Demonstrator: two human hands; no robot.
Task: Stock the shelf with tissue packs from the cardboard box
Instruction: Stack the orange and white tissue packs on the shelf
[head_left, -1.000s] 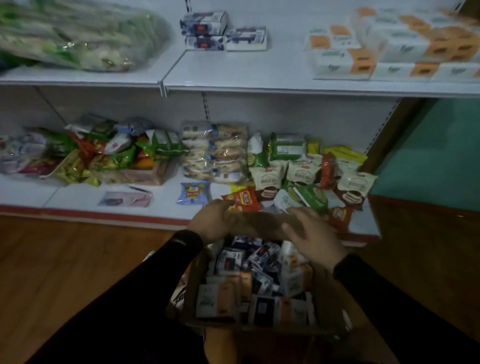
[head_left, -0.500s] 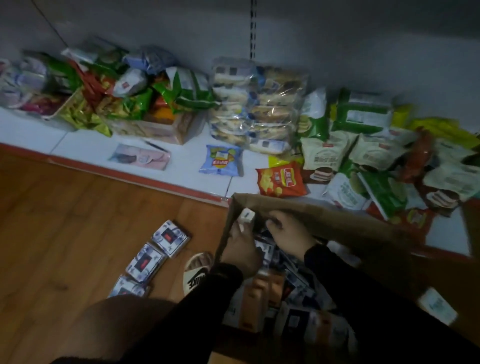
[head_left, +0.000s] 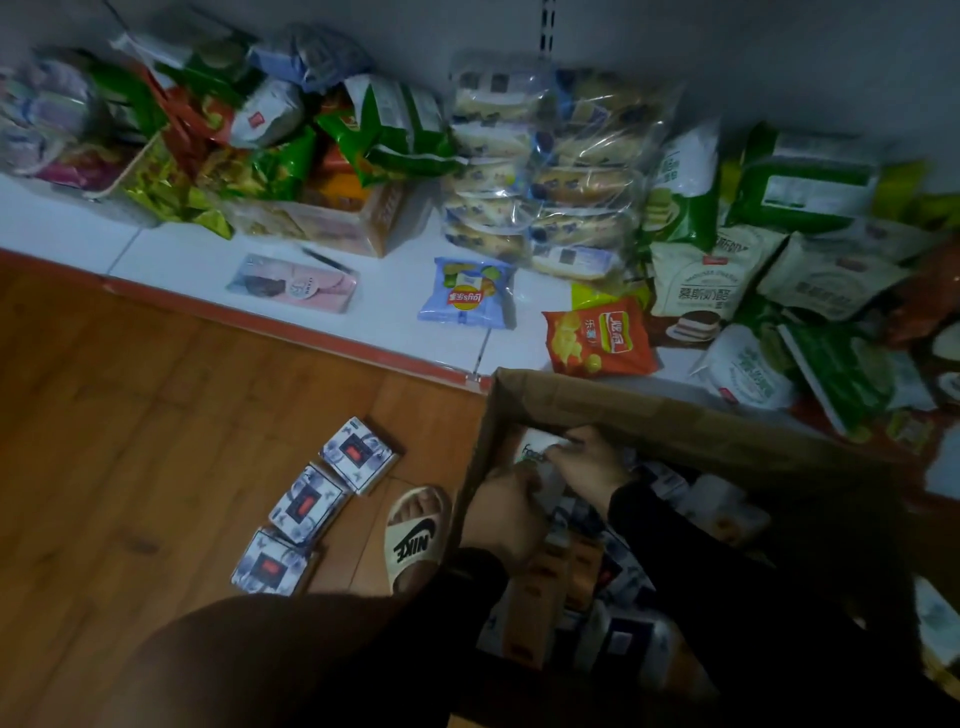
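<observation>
Floorboards (head_left: 156, 441) of brown wood fill the left side, open up to the red front edge of the white bottom shelf (head_left: 171, 260). On that shelf a jumble of snack bags (head_left: 249, 140) crowds the back left, with a flat pink packet (head_left: 293, 283) lying alone near the edge and bare white around it. On the floor, three blue-patterned tissue packs (head_left: 311, 506) lie in a slanted row, touching or nearly so. Just right of them a foot in a cream slipper (head_left: 415, 538) stands beside the wall of the cardboard box (head_left: 649, 415), whose far flap leans over the shelf's edge. Inside the box's near left corner, the left hand (head_left: 506, 512) has its fingers curled among the packs; exactly what it grips is too dim to tell. The right hand (head_left: 587, 460), close beside it, pinches a white tissue pack (head_left: 537, 447) against the box wall. More packs fill the box below both dark sleeves. Behind the box, a blue chip bag (head_left: 467, 293), an orange chip bag (head_left: 600, 338) and green-and-cream pastry bags (head_left: 779, 260) cover the shelf's right stretch.
</observation>
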